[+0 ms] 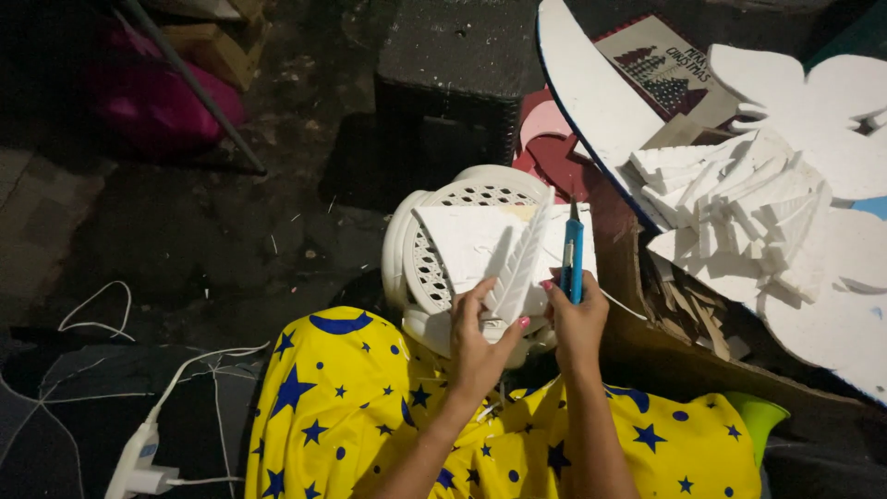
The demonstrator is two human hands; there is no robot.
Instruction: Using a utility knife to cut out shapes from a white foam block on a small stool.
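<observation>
The left hand [482, 337] pinched a narrow white foam strip [522, 259] by its lower end, thumb on one side and fingers on the other, so that the piece stood on edge and tilted up toward the right, its long notched side facing the blade. The right hand [575, 319] was closed in a fist around a blue utility knife [573, 254], held upright with the tip pointing away from the body, just beside the strip; whether the blade touched the foam could not be told. Both hands worked above a white plastic stool [462, 199] with a lattice top, lying tipped on its side against the knees, where it seemed to serve as a backing, with a flat foam sheet [462, 245] resting across it behind the strip. The lap was covered in yellow cloth with blue stars [351, 407]. To the right, a heap of cut foam pieces [739, 199] lay on large white foam boards [591, 92], near enough to reach. A white cable and plug [139, 453] lay on the dark floor to the left
</observation>
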